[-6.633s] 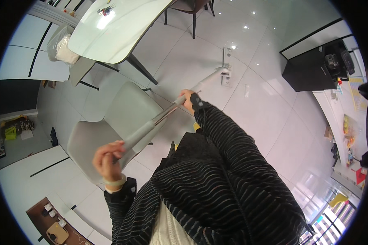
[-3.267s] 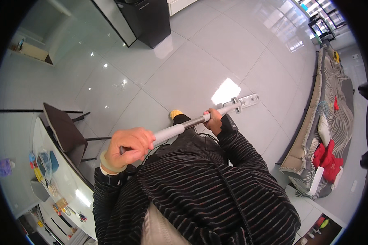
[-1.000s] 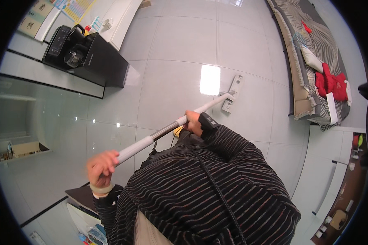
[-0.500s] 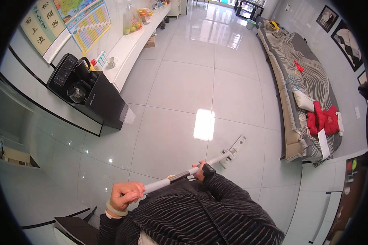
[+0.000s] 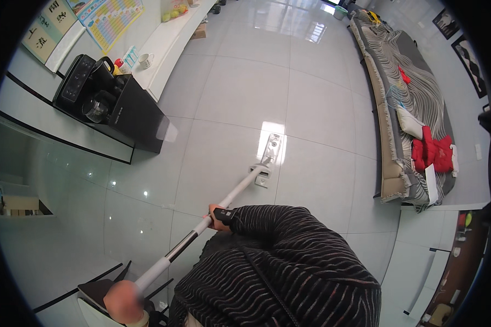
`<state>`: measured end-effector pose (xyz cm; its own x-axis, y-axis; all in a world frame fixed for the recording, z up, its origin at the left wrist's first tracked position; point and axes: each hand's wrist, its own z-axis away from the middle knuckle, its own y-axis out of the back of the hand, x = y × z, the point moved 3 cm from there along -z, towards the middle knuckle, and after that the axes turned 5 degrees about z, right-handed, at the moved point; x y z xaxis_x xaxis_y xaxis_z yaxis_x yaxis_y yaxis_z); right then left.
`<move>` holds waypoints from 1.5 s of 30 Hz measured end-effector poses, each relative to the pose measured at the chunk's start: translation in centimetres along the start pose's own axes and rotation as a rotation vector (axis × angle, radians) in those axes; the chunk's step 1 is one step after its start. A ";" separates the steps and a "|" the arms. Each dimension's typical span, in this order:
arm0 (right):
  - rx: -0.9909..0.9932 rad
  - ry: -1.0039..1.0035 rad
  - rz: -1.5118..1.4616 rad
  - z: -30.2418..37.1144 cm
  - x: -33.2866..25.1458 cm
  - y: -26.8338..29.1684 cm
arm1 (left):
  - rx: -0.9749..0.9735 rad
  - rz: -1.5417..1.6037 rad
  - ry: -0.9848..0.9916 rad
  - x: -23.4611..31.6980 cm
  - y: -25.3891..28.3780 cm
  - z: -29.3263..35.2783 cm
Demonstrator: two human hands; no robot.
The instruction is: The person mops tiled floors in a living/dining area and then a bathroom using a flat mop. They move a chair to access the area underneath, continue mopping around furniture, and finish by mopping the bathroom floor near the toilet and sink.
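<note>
The fingers of the right hand (image 5: pixel 219 219) are wrapped around the white mop pole (image 5: pixel 235 192). The left hand (image 5: pixel 124 301) meets the near end, too blurred to tell how its fingers sit. The pole slants out to a flat mop head (image 5: pixel 273 145) on the tiled floor (image 5: pixel 240 90). Beyond, a black appliance (image 5: pixel 139 117) stands left, a sofa (image 5: pixel 388 136) right.

The glossy, pale tiled floor (image 5: pixel 237 90) mirrors bright light near its middle and toward its far edge. A sofa (image 5: pixel 385 136) under a striped throw (image 5: pixel 420 95) lines its right edge, framed pictures (image 5: pixel 469 65) hang on the wall (image 5: pixel 471 122) beyond, and a white counter (image 5: pixel 173 46) runs along its left.
</note>
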<state>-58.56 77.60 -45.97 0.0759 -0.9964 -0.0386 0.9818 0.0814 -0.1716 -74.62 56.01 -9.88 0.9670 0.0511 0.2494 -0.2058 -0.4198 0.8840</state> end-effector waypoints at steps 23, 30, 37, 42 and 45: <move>-0.038 0.000 -0.307 1.7 6.1 14.5 | 0.277 1.434 0.388 5.4 -3.6 7.5; 0.020 0.033 -0.373 -0.7 -0.2 26.1 | -0.363 0.570 0.529 12.5 -8.9 1.3; 0.124 0.086 -0.551 -2.9 -12.4 41.5 | -0.700 0.367 0.293 25.4 -20.8 -11.2; 0.136 0.497 -0.774 -2.4 -23.3 51.7 | -1.010 0.633 0.353 32.8 -30.9 -20.3; 0.187 0.607 -0.898 0.1 -30.1 57.5 | -1.107 0.865 0.374 38.1 -37.5 -24.8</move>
<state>-4.38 112.32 -54.62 -0.7276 -0.5085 -0.4606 0.6511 -0.7233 -0.2300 -33.80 96.17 -23.77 0.4241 0.4512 0.7852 -0.8678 0.4503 0.2100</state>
